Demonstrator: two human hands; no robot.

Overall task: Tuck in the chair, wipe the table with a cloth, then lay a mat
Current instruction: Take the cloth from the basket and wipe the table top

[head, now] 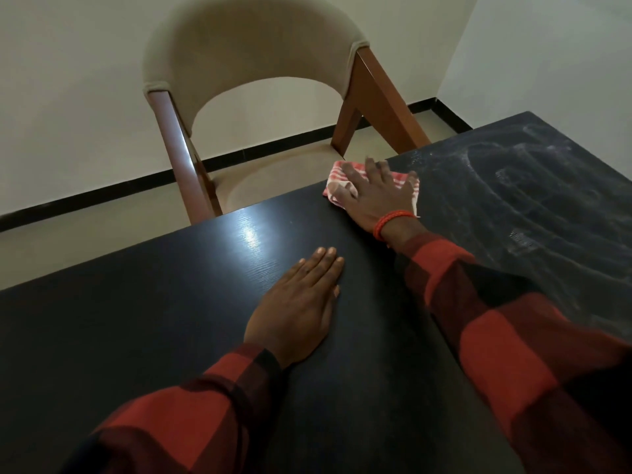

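Observation:
A dark table (143, 319) fills the lower view. A beige upholstered chair (253, 53) with brown wooden legs stands at the table's far edge, its seat partly under the top. My right hand (378, 196) lies flat, fingers spread, pressing a red-and-white checked cloth (337, 191) onto the table near the far edge. My left hand (297, 307) rests palm down on the table, fingers together, holding nothing. No mat is in view.
The right part of the table top (533, 186) carries pale streaky smears. Behind the chair are white walls with a black skirting strip (102, 196) and a light floor.

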